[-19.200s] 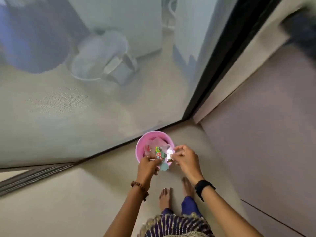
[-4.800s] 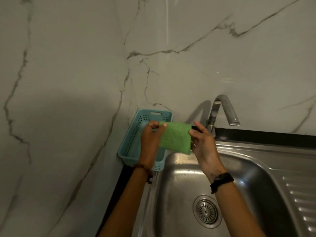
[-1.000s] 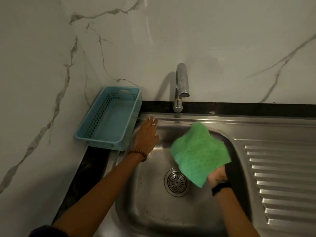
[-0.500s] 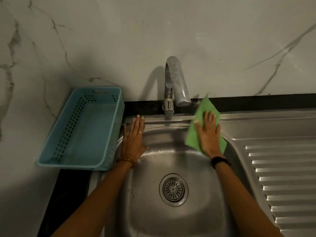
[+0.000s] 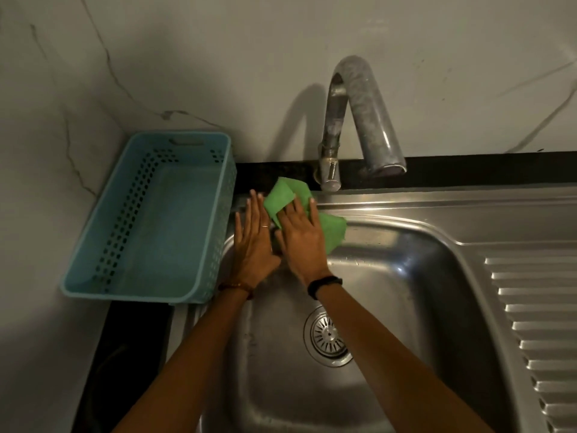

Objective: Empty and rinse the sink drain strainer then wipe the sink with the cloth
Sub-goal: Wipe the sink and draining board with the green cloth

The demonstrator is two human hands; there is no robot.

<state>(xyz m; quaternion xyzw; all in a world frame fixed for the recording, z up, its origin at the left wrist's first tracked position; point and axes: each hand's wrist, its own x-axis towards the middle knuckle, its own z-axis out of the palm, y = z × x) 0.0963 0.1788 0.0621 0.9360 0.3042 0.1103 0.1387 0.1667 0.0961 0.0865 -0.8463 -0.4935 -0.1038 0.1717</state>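
Observation:
A green cloth [image 5: 334, 228] lies crumpled on the back left rim of the steel sink [image 5: 415, 276]. My right hand [image 5: 301, 237] presses flat on the cloth, fingers spread. Right beside it, my left hand [image 5: 254, 237] rests flat on the sink's left rim, holding nothing, its fingertips close to the cloth's left edge. The round metal drain strainer [image 5: 328, 335] sits in the drain hole at the bottom of the basin, between my forearms.
A light blue perforated plastic basket [image 5: 150, 220] stands on the counter left of the sink, against the marble wall. The curved steel tap [image 5: 359, 120] rises behind the rim, its spout over the basin. A ribbed draining board [image 5: 537, 323] lies to the right.
My right hand has slid the cloth leftward along the back rim, from under the tap to the sink's back left corner beside my left hand. The cloth is more bunched.

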